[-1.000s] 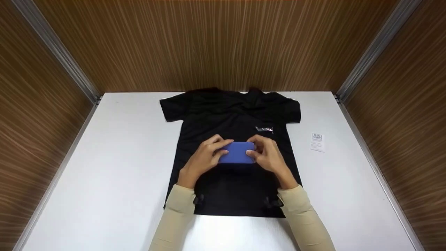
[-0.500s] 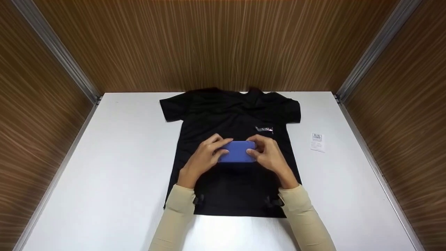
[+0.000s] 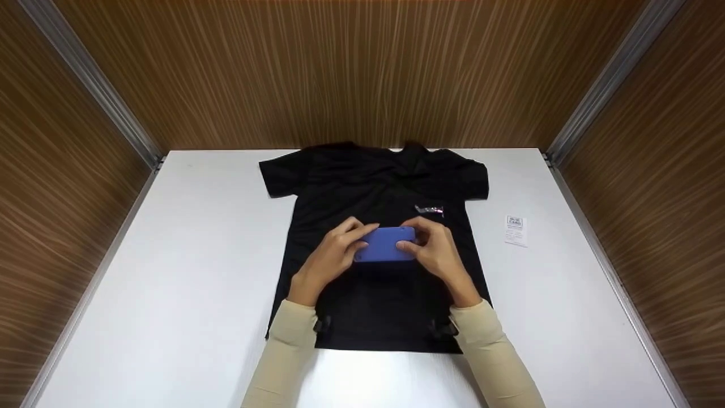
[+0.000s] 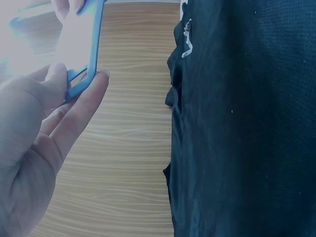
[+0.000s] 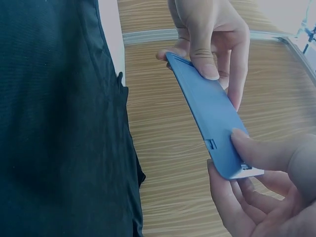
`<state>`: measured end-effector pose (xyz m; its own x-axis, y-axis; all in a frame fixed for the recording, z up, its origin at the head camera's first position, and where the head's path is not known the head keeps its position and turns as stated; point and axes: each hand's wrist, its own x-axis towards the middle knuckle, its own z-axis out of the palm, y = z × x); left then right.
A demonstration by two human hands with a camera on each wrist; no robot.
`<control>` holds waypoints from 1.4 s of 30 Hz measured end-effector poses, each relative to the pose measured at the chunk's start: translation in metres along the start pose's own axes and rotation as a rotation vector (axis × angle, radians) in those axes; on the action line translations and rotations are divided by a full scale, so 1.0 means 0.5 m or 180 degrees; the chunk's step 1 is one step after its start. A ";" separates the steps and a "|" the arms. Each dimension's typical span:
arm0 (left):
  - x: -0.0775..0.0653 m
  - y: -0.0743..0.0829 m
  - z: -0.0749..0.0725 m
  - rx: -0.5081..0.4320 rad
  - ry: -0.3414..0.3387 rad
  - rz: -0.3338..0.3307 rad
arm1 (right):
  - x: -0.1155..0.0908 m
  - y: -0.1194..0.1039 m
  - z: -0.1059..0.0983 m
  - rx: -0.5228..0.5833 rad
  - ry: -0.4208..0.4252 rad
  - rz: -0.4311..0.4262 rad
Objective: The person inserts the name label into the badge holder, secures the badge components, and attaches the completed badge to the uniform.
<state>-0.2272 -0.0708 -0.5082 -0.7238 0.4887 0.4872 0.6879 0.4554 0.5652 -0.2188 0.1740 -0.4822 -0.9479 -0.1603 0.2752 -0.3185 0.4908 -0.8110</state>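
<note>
Both hands hold a flat blue plastic card holder [image 3: 382, 249] by its two short ends, above a black T-shirt [image 3: 368, 311] laid out on the table. My left hand [image 3: 328, 258] pinches the left end, thumb on the face turned to me. The right hand [image 3: 439, 252] grips the other end, its thumb pressed on the same face. In the left wrist view the holder shows a blue rim [image 4: 95, 49] around a bright, glaring panel, with a slot near the end. Small notches in the back [image 5: 212, 106] show in the right wrist view.
A small white printed card [image 3: 515, 231] lies right of the shirt on the white table [image 3: 198, 255]. The shirt bears a shiny print [image 3: 430, 210] on its chest. Wood-patterned panels [image 3: 362, 73] with metal corner rails enclose the back and sides.
The card holder has tilted and risen slightly in the head view, and small marks at its corners now show. The right thumb has shifted a little left. Both hands keep their hold.
</note>
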 end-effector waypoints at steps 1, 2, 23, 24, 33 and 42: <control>0.000 0.000 0.000 -0.0010 -0.0005 0.0001 | 0.000 0.000 0.000 -0.0009 0.0025 -0.0008; 0.000 0.000 0.000 -0.0024 -0.0007 0.0002 | 0.000 0.000 0.000 -0.0006 0.0042 -0.0016; 0.002 -0.001 -0.001 -0.0044 -0.0032 0.0006 | 0.002 0.003 -0.003 0.0012 0.0063 -0.0072; 0.002 -0.001 0.000 -0.0044 -0.0034 0.0008 | 0.002 0.003 -0.004 0.0015 0.0049 -0.0082; 0.001 -0.001 -0.002 -0.0004 -0.0065 -0.0009 | 0.001 0.005 -0.007 0.0079 -0.0037 -0.0036; 0.000 -0.002 -0.008 -0.0024 -0.0093 -0.0060 | 0.000 0.002 -0.008 0.0023 -0.0051 -0.0061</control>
<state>-0.2282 -0.0740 -0.5060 -0.7346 0.5018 0.4567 0.6736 0.4592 0.5791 -0.2190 0.1777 -0.4810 -0.9415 -0.1835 0.2825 -0.3366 0.4813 -0.8093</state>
